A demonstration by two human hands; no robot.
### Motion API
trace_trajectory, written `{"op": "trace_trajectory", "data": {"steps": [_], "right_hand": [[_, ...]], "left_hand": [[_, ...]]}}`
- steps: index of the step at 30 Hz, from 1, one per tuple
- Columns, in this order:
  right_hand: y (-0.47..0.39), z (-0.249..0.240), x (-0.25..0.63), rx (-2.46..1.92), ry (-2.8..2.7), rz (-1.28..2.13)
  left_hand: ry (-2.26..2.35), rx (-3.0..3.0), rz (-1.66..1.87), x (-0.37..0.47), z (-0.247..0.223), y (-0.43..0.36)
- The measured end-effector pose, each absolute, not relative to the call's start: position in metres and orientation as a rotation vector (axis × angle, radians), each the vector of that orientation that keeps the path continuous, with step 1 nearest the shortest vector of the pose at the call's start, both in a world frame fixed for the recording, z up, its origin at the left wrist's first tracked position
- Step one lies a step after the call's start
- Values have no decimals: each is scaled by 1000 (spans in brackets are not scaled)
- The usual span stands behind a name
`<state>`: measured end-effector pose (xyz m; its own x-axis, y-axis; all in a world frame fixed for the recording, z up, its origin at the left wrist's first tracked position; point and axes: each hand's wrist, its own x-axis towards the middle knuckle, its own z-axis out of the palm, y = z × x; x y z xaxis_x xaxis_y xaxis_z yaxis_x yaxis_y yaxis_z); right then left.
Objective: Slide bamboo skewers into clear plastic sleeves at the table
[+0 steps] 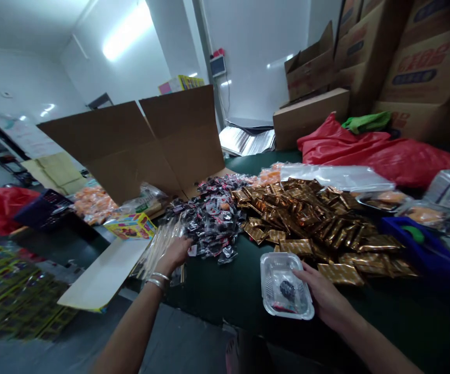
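My right hand (320, 288) grips the right side of a clear plastic tray (266, 283). Inside the tray lie a small dark wrapped item (287, 290) and something reddish at the near end. My left hand (176, 253), with bracelets on the wrist, reaches to the bundle of thin pale sticks (154, 249) beside the pile of small dark packets (213, 223). Its fingertips are too small and blurred to show what they hold, if anything. Gold foil packets (306, 213) are heaped behind and right of the tray.
An upright cardboard sheet (131, 150) stands behind the sticks. A yellow box (131, 227) with a white flap lies at left. At right are a blue bin (423, 249), red plastic (376, 153) and stacked cartons (419, 78). The table's near edge runs below the tray.
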<state>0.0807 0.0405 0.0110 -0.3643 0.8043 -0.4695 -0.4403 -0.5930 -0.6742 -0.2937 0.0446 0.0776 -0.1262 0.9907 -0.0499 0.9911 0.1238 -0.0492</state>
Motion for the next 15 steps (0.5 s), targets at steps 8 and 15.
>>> {"op": "trace_trajectory", "data": {"steps": [8,15], "right_hand": [[41,20,76,-954,-630,1949],[28,30,71,-892,-628,1944]], "left_hand": [[2472,2106,-74,-294,103,42],[1559,2095,355,-154,110,31]]}}
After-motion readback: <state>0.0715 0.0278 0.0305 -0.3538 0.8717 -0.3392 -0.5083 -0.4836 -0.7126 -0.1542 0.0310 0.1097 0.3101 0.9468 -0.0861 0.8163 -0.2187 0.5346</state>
